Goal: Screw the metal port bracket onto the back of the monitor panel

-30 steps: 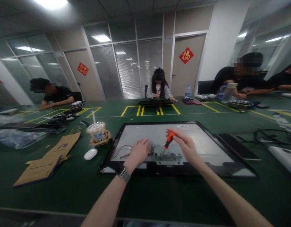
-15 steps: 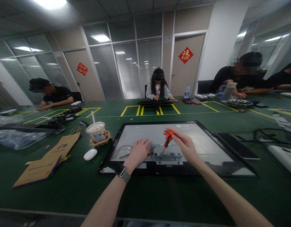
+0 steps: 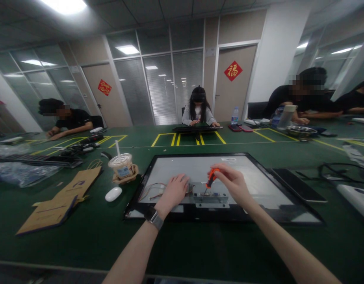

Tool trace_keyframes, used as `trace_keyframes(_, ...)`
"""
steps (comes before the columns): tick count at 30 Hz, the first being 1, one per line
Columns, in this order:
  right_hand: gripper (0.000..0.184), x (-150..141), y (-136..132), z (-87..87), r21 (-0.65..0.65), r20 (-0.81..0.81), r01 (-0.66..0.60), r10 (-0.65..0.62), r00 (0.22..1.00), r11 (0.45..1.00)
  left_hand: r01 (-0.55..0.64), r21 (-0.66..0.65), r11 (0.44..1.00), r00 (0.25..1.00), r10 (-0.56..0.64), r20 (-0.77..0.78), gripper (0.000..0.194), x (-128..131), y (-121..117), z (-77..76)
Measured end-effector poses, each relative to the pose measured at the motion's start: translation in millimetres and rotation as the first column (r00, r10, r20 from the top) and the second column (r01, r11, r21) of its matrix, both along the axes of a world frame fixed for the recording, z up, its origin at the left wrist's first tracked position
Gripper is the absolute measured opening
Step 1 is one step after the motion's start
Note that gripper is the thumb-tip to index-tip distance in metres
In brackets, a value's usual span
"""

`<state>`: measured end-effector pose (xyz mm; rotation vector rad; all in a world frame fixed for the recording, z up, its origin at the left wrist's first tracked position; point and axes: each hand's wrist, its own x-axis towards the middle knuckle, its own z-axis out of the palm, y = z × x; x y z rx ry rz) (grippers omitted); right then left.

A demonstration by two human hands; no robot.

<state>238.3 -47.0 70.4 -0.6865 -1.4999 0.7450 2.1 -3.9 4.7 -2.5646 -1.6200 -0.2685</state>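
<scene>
An orange and black screwdriver (image 3: pixel 212 177) leans with its shaft down at a grey metal bracket (image 3: pixel 213 200) that carries a small board. My right hand (image 3: pixel 235 182) has its thumb and fingers closed around the handle. Fingers stretched forward, my left hand (image 3: pixel 173 191) lies at the bracket's left end, over thin coloured wires (image 3: pixel 152 191); whether its fingertips press on anything is hidden. Under both hands a flat screen panel (image 3: pixel 182 161) with a black frame lies on the green table (image 3: pixel 182 252).
Left of the panel are a lidded drink cup (image 3: pixel 123 167) in a cardboard holder, a white mouse (image 3: pixel 113 194) and a brown paper bag (image 3: pixel 64 201). A black slab (image 3: pixel 298 184) and cables lie to the right. Several people sit around the table.
My right hand's fingers have closed more around the screwdriver handle, and the handle leans a little further right. My left hand stays in the same place.
</scene>
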Motion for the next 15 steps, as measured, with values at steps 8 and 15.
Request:
trace_keyframes(8,0.03,-1.5,-2.8,-0.8,-0.039,0.025,-0.076,0.077,0.997,0.996,-0.002,0.003,1.0,1.0,0.002,0.007,0.04,-0.3,0.6,0.2)
trace_keyframes(15,0.032,0.6,0.6,-1.2,-0.089,0.003,-0.084,0.085,0.996,0.992,-0.002,0.0,1.0,1.0,0.002,0.005,0.04,0.0,1.2,-1.1)
